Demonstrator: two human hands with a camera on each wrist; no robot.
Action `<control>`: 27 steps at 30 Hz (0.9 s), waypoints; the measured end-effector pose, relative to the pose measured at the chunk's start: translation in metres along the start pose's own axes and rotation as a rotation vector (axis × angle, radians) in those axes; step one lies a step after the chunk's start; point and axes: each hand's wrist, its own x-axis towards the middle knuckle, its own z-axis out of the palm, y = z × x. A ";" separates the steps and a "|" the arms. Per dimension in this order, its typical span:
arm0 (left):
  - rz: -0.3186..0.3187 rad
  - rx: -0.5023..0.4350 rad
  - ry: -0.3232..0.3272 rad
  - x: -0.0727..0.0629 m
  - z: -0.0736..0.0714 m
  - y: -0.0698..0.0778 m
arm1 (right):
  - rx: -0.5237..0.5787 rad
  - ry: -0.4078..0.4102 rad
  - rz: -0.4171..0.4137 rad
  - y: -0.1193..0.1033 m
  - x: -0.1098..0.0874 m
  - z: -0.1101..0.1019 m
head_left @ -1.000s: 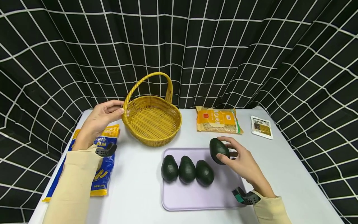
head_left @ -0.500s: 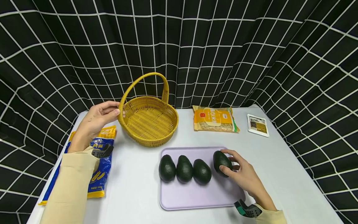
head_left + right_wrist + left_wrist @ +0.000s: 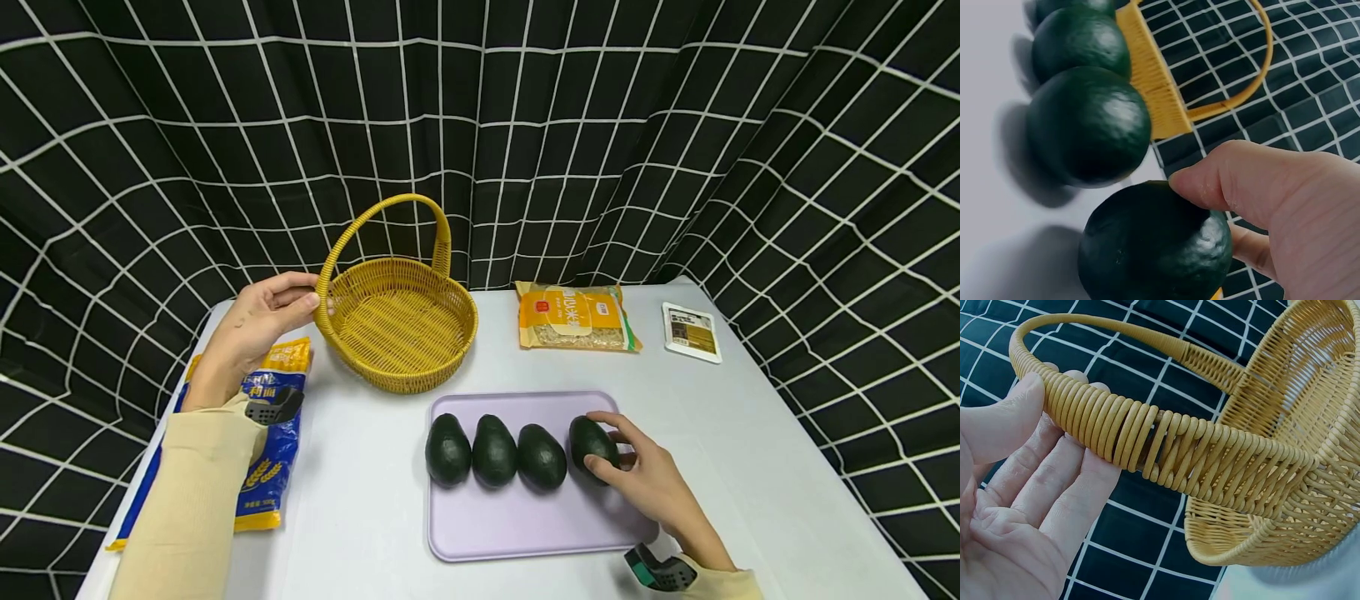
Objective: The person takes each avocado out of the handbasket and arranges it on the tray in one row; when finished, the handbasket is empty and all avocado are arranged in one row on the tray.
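My left hand (image 3: 258, 321) pinches the handle (image 3: 1104, 422) of a yellow wicker basket (image 3: 405, 379) between thumb and fingers, at the handle's left side. The basket stands at the back with nothing in it. In the head view my right hand (image 3: 648, 479) grips a dark green avocado (image 3: 592, 443) at the right of a pale lilac tray (image 3: 517, 533). Thumb and fingers lie on either side of that avocado in the right wrist view. Beside it, three more avocados (image 3: 542, 457) stand in a row on the tray, stretching to its left edge.
A blue and yellow pasta bag (image 3: 273, 433) lies under the left forearm. Behind the tray is an orange bag of grain (image 3: 577, 318). A small white-edged packet (image 3: 692, 332) lies at the back right. Black gridded curtain (image 3: 480, 125) encloses the white table (image 3: 360, 500).
My right hand has lowered the avocado toward the tray, to the right of the other three. My left hand keeps its pinch on the basket handle. The head view has shifted slightly.
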 end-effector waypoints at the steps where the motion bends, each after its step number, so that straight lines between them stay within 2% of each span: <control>1: 0.003 -0.006 -0.001 0.000 0.000 0.000 | -0.005 0.000 -0.003 0.000 0.000 0.001; 4: 0.004 -0.006 0.000 -0.001 0.000 0.000 | -0.030 0.016 -0.033 0.002 0.000 0.006; 13: 0.022 -0.025 0.002 -0.003 0.001 0.001 | -0.137 0.089 -0.217 0.005 0.000 0.019; 21: 0.039 -0.063 0.013 -0.003 0.002 -0.002 | -0.208 0.057 -0.241 0.003 -0.004 0.016; 27: 0.039 -0.088 0.087 -0.006 0.007 -0.008 | -0.207 0.042 -0.249 0.002 -0.007 0.016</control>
